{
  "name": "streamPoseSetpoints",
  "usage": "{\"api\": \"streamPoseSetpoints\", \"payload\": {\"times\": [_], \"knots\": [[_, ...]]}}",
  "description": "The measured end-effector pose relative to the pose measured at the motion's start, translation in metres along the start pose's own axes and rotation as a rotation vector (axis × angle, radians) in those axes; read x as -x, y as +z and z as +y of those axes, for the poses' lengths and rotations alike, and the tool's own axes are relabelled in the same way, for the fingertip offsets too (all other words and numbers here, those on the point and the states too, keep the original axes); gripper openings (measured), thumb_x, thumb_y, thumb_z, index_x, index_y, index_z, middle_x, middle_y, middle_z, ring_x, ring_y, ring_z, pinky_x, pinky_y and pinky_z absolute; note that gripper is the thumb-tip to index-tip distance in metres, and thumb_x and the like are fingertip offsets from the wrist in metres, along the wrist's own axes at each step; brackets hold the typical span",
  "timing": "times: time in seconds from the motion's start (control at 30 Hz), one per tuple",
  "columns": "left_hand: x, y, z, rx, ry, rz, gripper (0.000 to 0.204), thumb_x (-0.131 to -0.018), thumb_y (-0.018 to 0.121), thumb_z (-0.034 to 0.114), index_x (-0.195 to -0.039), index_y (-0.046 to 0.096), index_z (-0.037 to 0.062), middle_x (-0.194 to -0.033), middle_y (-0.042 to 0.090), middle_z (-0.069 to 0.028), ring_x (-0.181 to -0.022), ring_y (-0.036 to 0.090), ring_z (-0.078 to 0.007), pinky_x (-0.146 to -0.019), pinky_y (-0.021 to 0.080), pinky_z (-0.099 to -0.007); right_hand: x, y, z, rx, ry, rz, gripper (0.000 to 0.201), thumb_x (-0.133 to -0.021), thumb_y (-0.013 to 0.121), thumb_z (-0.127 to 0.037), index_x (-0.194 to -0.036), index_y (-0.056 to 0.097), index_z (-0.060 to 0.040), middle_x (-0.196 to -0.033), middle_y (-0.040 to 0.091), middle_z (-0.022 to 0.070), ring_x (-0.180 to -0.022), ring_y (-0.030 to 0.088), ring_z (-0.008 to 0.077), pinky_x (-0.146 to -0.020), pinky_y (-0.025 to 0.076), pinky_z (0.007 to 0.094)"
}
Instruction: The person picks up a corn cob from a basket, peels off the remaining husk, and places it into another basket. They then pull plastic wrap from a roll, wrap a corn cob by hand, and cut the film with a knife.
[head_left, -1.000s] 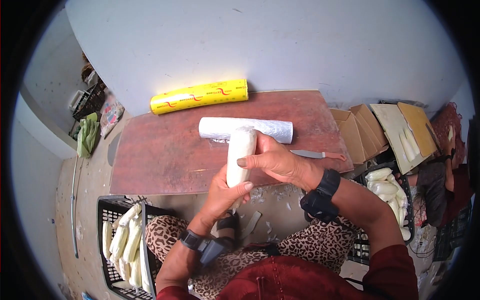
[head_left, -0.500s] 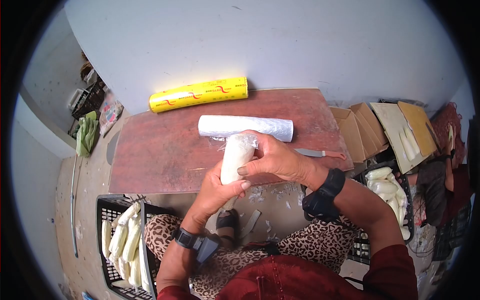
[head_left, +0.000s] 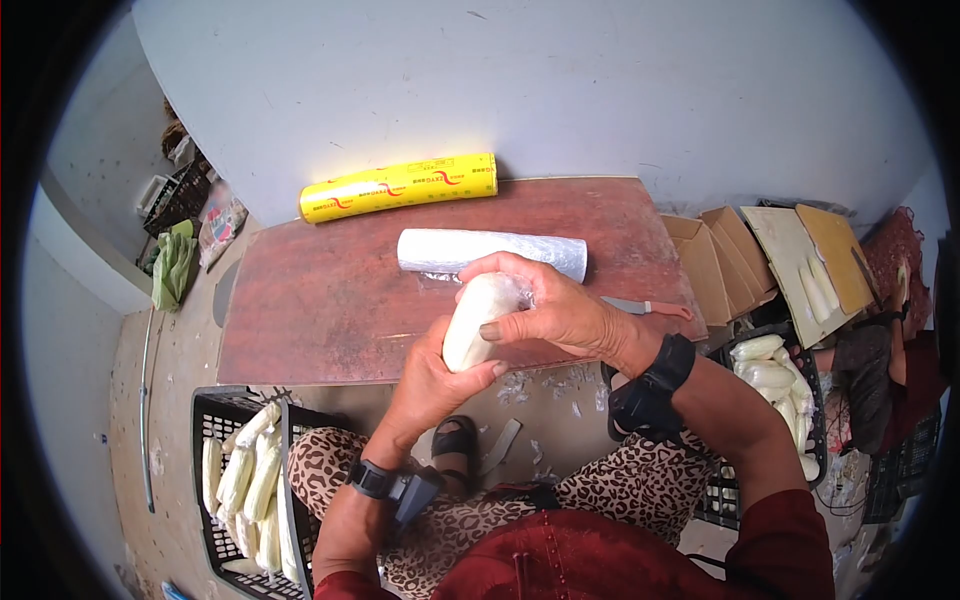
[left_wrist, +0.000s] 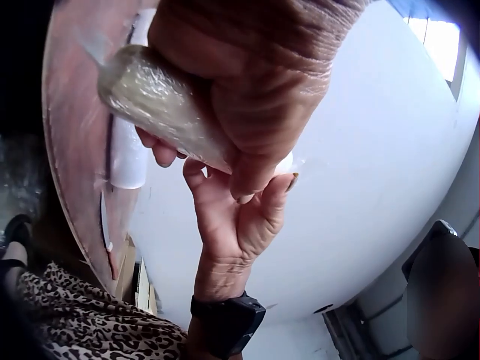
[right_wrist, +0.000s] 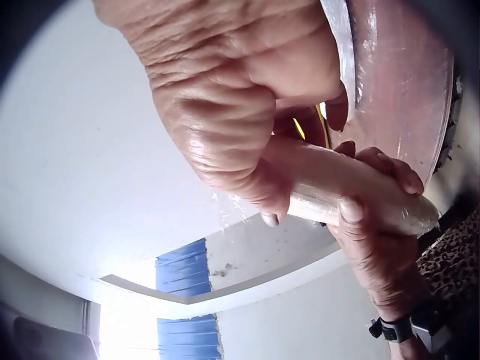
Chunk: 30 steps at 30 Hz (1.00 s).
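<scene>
A pale, thick, rod-shaped vegetable point(head_left: 472, 325) wrapped in clear cling film is held up over the table's near edge. Around its lower part my left hand point(head_left: 425, 378) curls, thumb along the front. My right hand point(head_left: 562, 316) grips the upper end, its thumb on the side and its fingers over the top. Bunched film shows by the right palm. In the left wrist view, a loose tail of film sticks out past the vegetable's point(left_wrist: 161, 101) lower end. Just beyond the hands, a roll of cling film point(head_left: 490, 250) lies on the table.
A yellow printed roll point(head_left: 400, 187) lies at the back of the reddish table point(head_left: 300, 300); a knife point(head_left: 650, 307) is at the right. Crates of pale vegetables stand left point(head_left: 245, 490) and right point(head_left: 770, 375), with cardboard point(head_left: 715, 250) beside the table. Another person's arm shows far right.
The vegetable has tilted and its top has come lower. My right hand's fingers have moved over the top end, where loose film stood out half a second ago. The left hand keeps its grip.
</scene>
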<state>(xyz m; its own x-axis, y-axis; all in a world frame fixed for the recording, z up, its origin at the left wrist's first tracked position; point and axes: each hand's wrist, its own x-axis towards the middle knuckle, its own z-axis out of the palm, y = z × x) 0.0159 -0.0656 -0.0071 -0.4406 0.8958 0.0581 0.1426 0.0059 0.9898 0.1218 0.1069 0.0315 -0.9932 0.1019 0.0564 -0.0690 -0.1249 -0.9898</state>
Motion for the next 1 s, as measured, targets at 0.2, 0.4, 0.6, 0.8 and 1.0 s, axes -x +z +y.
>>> {"api": "streamPoseSetpoints", "payload": {"times": [0.2, 0.4, 0.6, 0.8, 1.0], "knots": [[0.0007, 0.0056, 0.0, -0.4, 0.187, 0.198, 0.048, -0.072, 0.081, 0.019, -0.11, 0.057, 0.0031, -0.093, 0.068, -0.0158, -0.085, 0.068, -0.0257, -0.075, 0.053, -0.0356, 0.0028, 0.0049, -0.0046, -0.009, -0.025, 0.02, 0.074, -0.078, 0.077, -0.017, -0.14, 0.038, -0.0046, -0.124, 0.054, 0.0106, -0.115, 0.052, 0.0164, -0.102, 0.041, 0.0317], [0.0006, 0.0077, -0.0003, -0.423, 0.213, 0.228, 0.047, -0.072, 0.082, 0.022, -0.108, 0.058, 0.0034, -0.091, 0.068, -0.0161, -0.084, 0.068, -0.028, -0.074, 0.053, -0.0364, 0.004, 0.0047, -0.0063, 0.061, -0.036, 0.014, 0.071, -0.08, 0.076, -0.021, -0.139, 0.04, -0.0042, -0.123, 0.054, 0.0098, -0.114, 0.052, 0.0163, -0.101, 0.042, 0.032], [-0.0004, 0.0072, -0.0047, -0.376, 0.207, 0.193, 0.049, -0.073, 0.082, 0.03, -0.107, 0.058, 0.0023, -0.089, 0.068, -0.0159, -0.082, 0.068, -0.0264, -0.073, 0.053, -0.0362, 0.0033, 0.0012, -0.0057, 0.256, -0.072, 0.036, 0.053, -0.085, 0.072, -0.023, -0.129, 0.05, -0.0038, -0.118, 0.056, 0.0074, -0.112, 0.052, 0.0155, -0.099, 0.042, 0.0315], [0.0006, 0.0063, -0.0077, -0.35, 0.184, 0.176, 0.052, -0.074, 0.081, 0.033, -0.107, 0.058, 0.0011, -0.088, 0.068, -0.0163, -0.082, 0.068, -0.0248, -0.072, 0.053, -0.0358, 0.002, -0.0011, -0.0031, 0.356, -0.11, 0.047, 0.045, -0.088, 0.07, -0.023, -0.125, 0.054, -0.0037, -0.115, 0.057, 0.0045, -0.11, 0.052, 0.0137, -0.098, 0.042, 0.0307], [0.0003, 0.0066, -0.0075, -0.354, 0.163, 0.171, 0.051, -0.074, 0.081, 0.032, -0.107, 0.058, 0.0009, -0.088, 0.068, -0.0163, -0.082, 0.068, -0.0236, -0.073, 0.053, -0.0352, 0.0015, -0.0016, -0.0035, 0.338, -0.107, 0.046, 0.042, -0.088, 0.07, -0.023, -0.123, 0.056, -0.0038, -0.112, 0.057, 0.0035, -0.108, 0.052, 0.0128, -0.097, 0.042, 0.0299]]}}
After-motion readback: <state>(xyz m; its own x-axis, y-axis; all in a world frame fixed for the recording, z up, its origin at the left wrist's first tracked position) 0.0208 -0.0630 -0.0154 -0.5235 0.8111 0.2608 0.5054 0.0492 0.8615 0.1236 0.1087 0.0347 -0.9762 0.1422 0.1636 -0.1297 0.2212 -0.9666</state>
